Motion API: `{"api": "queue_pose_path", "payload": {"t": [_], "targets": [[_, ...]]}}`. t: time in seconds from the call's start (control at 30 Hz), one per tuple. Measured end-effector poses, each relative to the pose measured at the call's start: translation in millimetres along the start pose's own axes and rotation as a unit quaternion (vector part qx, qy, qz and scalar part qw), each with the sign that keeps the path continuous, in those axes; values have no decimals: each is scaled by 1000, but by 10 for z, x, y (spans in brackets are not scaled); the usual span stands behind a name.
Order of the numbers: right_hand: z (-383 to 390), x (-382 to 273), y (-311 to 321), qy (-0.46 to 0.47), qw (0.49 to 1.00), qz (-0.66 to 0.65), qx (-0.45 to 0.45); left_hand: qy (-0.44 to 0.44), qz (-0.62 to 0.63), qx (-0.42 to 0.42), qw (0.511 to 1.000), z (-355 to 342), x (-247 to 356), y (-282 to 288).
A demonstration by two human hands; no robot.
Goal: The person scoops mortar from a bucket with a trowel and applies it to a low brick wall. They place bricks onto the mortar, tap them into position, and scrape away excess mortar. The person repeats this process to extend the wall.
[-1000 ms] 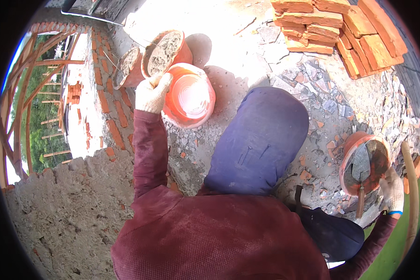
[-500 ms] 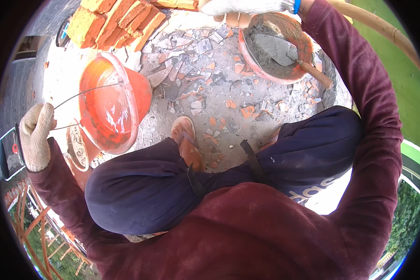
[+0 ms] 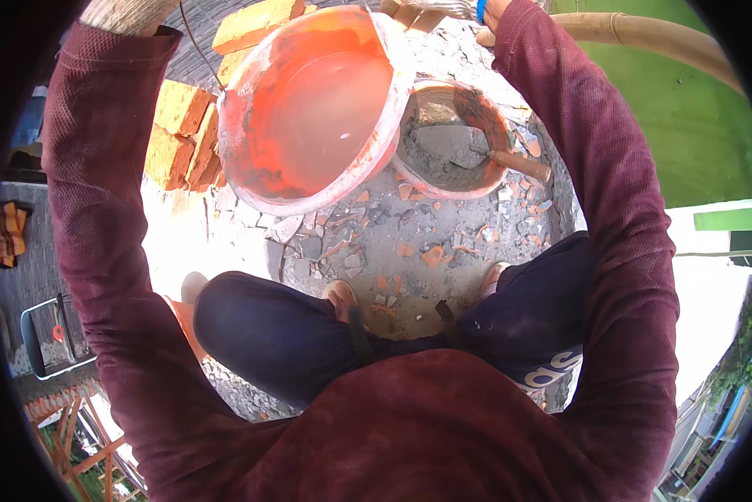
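Observation:
A large orange bucket (image 3: 250, 159) is tilted with its mouth facing me, and murky liquid seems to lie inside. Its wire handle (image 3: 194, 42) runs up beside my gloved left hand (image 3: 129, 15), which appears closed on it, though the frame edge cuts off the fingers. At the top edge my right hand (image 3: 434, 10), in a glove with bare fingertips, is close to the bucket's rim; its grip is mostly cropped. Partly behind the bucket stands a smaller orange tub (image 3: 500, 125) of grey mortar. A trowel (image 3: 451, 144) rests in it, wooden handle over the rim.
Orange bricks (image 3: 179, 125) are stacked behind the bucket at left. Broken tile and brick chips (image 3: 430, 255) litter the ground before my sandalled feet. A bamboo pole (image 3: 644, 29) crosses the upper right by a green surface (image 3: 685, 117). Another orange container (image 3: 188, 326) shows beside my left knee.
My left hand has swung up and forward, bringing the bucket from my left side to beside the mortar tub. My right hand remains at the top edge. The view has shifted.

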State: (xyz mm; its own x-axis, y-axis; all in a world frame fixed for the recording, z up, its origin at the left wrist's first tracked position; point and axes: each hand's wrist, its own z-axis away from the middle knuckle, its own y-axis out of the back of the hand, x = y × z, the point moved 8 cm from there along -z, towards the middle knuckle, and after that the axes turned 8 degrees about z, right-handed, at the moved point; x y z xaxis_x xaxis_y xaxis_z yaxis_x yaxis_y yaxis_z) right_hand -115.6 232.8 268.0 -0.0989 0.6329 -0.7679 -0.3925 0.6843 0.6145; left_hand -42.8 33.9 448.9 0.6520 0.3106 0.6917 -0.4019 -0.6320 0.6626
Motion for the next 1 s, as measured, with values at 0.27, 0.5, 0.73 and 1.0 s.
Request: {"api": "queue_pose_path", "payload": {"t": [0.27, 0.5, 0.73, 1.0], "targets": [[2640, -373, 426, 112, 954, 106, 258, -57, -5, 58, 997, -471, 300, -875], [3010, -80, -213, 121, 861, 429, 245, -43, -5, 69, 997, -495, 222, -1252], [3406, 100, 19, 84, 878, 380, 279, -36, -14, 71, 997, -508, 186, -1458], [3402, -1, -6, 65, 912, 354, 198, -32, -17, 75, 997, -490, 189, -1552]]}}
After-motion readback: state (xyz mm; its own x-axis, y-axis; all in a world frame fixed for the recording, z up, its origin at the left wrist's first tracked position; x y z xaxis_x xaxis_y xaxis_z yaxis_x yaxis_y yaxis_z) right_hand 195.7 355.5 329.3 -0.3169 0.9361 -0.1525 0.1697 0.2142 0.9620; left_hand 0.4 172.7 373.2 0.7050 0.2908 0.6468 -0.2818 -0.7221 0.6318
